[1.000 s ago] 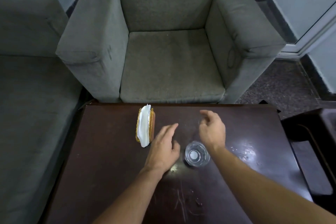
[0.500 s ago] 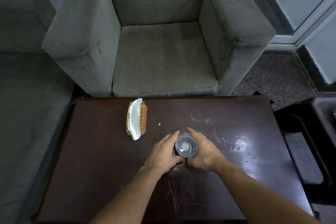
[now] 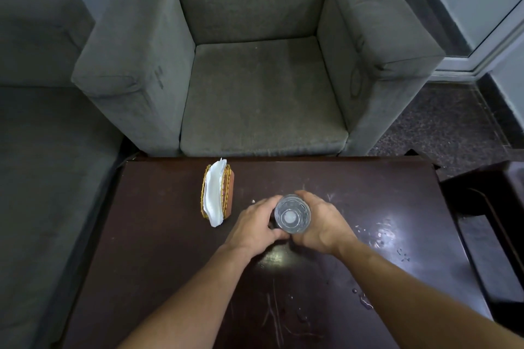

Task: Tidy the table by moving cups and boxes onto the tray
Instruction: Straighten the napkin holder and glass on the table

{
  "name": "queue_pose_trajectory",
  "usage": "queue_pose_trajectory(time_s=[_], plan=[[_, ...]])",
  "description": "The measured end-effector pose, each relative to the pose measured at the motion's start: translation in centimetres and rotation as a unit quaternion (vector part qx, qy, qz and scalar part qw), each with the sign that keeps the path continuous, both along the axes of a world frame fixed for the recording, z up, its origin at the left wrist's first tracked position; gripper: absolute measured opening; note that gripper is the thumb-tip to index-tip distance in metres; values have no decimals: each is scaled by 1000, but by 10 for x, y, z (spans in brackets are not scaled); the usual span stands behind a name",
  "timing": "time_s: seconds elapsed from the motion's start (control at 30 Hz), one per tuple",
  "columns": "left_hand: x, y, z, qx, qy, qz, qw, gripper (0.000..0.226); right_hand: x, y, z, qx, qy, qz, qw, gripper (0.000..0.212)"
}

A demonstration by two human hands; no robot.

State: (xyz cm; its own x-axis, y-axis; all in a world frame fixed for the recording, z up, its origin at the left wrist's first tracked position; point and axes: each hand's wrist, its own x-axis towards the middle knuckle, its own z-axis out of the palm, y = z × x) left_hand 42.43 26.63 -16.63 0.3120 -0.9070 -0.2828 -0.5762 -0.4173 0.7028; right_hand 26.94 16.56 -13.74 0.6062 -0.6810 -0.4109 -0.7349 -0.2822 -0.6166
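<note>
Centrally, left hand, right hand clasp glass; table edges well apart.

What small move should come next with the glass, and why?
Probably lift the clear glass tumbler straight up, level: the left hand and right hand curl round it on the dark wooden table, so the grip looks set. Its contents cannot be told, and no tray is in view.

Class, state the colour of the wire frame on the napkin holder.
The wire frame is golden yellow, seen best in the head view.
</note>
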Motion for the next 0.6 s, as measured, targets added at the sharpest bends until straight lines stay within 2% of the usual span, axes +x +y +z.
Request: queue_pose_trajectory(time_s=[0.13,0.3,0.5,0.6], plan=[[17,-18,4,-2,-3,9,1000,89,20,-16,9,3,-2,-8,1000,109],[31,-34,0,11,-3,12,1000,88,37,-30,11,11,3,-5,1000,97],[41,-46,-8,21,-5,9,1000,85,49,-39,8,21,15,-6,1000,102],[43,-49,-11,30,-2,8,1000,85,50,-41,6,19,9,-8,1000,111]])
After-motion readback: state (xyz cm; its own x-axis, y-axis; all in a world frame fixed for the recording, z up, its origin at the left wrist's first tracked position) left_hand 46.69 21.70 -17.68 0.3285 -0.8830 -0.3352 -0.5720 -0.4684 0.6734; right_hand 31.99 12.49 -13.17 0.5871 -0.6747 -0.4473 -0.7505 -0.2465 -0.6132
